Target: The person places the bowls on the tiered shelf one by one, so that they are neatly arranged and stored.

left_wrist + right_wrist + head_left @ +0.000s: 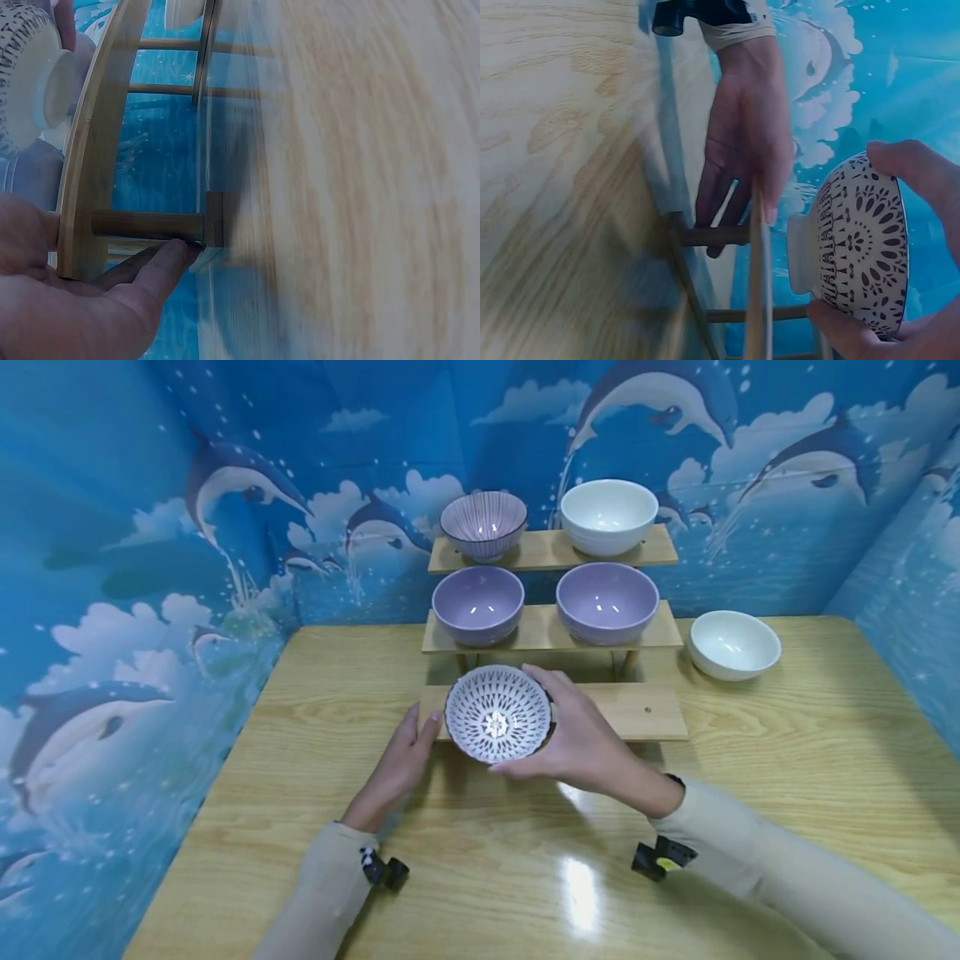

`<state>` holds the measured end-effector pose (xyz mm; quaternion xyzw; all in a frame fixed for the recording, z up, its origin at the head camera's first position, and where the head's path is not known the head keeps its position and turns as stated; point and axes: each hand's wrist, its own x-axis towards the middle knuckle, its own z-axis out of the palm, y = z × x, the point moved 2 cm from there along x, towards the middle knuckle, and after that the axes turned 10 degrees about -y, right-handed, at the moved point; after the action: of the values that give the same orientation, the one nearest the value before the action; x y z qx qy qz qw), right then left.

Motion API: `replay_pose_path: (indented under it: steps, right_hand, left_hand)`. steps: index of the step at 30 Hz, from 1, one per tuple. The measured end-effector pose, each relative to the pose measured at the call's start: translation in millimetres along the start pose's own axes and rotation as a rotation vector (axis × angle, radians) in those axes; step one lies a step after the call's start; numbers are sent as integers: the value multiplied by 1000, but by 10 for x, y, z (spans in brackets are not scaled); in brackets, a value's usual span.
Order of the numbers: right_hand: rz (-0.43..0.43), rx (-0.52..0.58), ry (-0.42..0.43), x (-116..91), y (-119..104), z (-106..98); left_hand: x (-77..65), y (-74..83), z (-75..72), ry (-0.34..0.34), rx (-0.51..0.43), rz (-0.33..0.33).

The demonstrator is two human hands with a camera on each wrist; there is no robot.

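A white bowl with a dark petal pattern (pixel 497 710) is held by its rim in my right hand (pixel 576 731), thumb and fingers on opposite sides. The right wrist view shows the bowl (pixel 859 244) with its foot toward the lowest board and a gap between them. My left hand (pixel 401 760) grips the left end of the wooden tiered stand's lowest board (pixel 637 710). In the left wrist view its fingers (pixel 161 274) reach under the board beside a short wooden leg (pixel 150 223).
Two purple bowls (pixel 478 604) (pixel 607 602) sit on the middle tier. On the top tier stand a striped bowl (pixel 483 525) and a white bowl (pixel 609 514). Another white bowl (pixel 735 646) rests on the table (pixel 787 743) right of the stand. A dolphin-printed curtain (pixel 375 435) hangs behind.
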<state>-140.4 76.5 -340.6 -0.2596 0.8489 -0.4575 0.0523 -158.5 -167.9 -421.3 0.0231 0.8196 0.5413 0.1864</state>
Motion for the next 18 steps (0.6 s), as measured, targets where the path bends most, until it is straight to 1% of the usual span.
replay_pose_path:
  steps: [9, 18]
  right_hand:
    - [24, 6, -10, 94, 46, 91]
    - [69, 8, -23, 186, 58, 99]
  left_hand:
    - [-16, 17, 6, -7, -3, 25]
    - [-5, 10, 4, 2, -5, 13]
